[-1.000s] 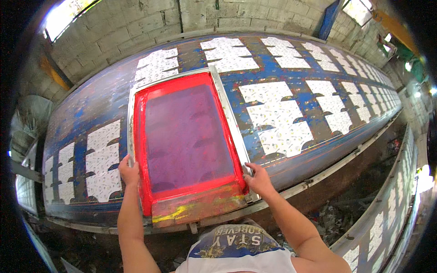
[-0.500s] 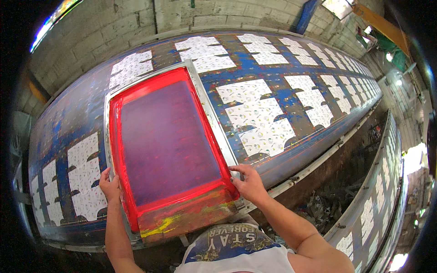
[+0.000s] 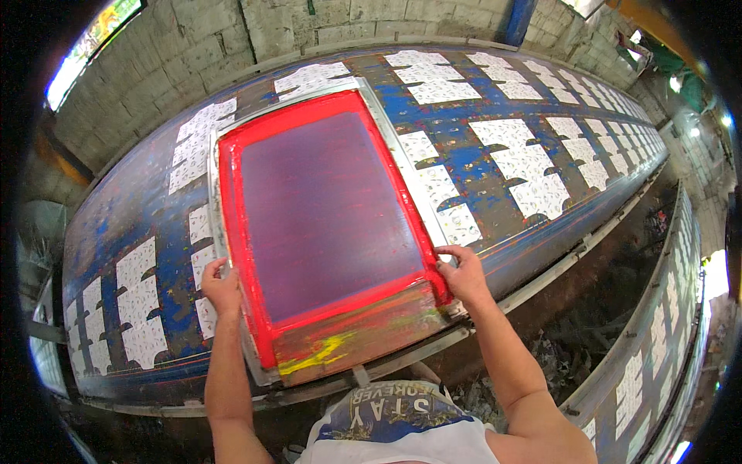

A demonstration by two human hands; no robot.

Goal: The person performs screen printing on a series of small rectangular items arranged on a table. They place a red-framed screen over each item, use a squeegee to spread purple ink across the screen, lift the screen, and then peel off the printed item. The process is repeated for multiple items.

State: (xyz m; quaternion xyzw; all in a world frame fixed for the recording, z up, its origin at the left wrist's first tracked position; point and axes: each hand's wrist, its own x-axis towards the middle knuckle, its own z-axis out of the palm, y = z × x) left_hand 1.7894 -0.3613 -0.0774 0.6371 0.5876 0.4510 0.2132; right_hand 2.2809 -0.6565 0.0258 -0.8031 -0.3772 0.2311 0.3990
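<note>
A screen printing frame [image 3: 369, 100] with silver rails, a red-smeared border and a translucent purple mesh [image 3: 328, 209] is over the long table [image 3: 116, 209], covering part of a white patterned cut panel [image 3: 456, 220]. Its near end bears a brown strip [image 3: 352, 332] streaked yellow and green. My left hand [image 3: 222, 284] grips the left rail, fingers curled at its edge. My right hand [image 3: 462, 274] grips the right rail near the lower corner. Whether the frame rests on the table or is raised a little, I cannot tell.
Rows of white patterned panels [image 3: 514, 166] run along the blue-and-brown stained table to the far right. A second table [image 3: 649, 325] with panels stands at lower right, across a dark littered gap [image 3: 572, 332]. Block wall [image 3: 170, 62] and blue post [image 3: 516, 23] are behind.
Both hands and the frame have moved right along the table onto part of the neighbouring panel, uncovering panels at left. The panel shapes that showed through the mesh earlier no longer show.
</note>
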